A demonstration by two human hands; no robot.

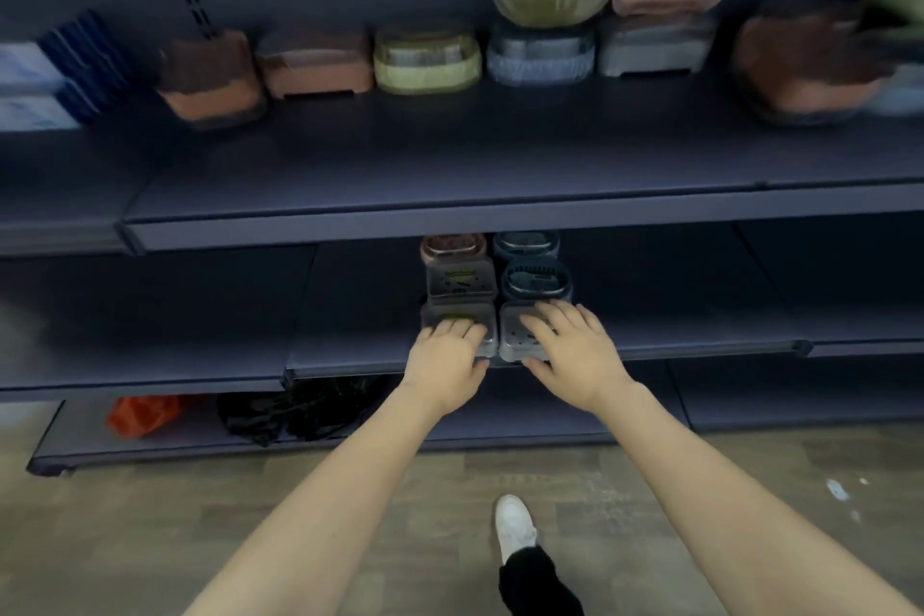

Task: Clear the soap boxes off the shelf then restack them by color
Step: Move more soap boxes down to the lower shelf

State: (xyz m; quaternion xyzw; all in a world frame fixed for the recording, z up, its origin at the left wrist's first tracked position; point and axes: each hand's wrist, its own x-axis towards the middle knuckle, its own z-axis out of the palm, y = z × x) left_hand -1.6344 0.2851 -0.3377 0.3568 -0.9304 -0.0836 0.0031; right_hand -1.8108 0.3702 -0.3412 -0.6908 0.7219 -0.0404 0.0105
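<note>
Two grey soap boxes sit at the middle shelf (350, 355) front edge, at twelve o'clock: left hand (446, 362) grasps the left box (457, 315), right hand (575, 355) the right box (515, 340). Best to keep fingers and thumbs wrapped round both sides and draw them toward six o'clock, level.

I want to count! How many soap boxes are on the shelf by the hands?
6: two front, two middle, two back. More may hide behind.
</note>
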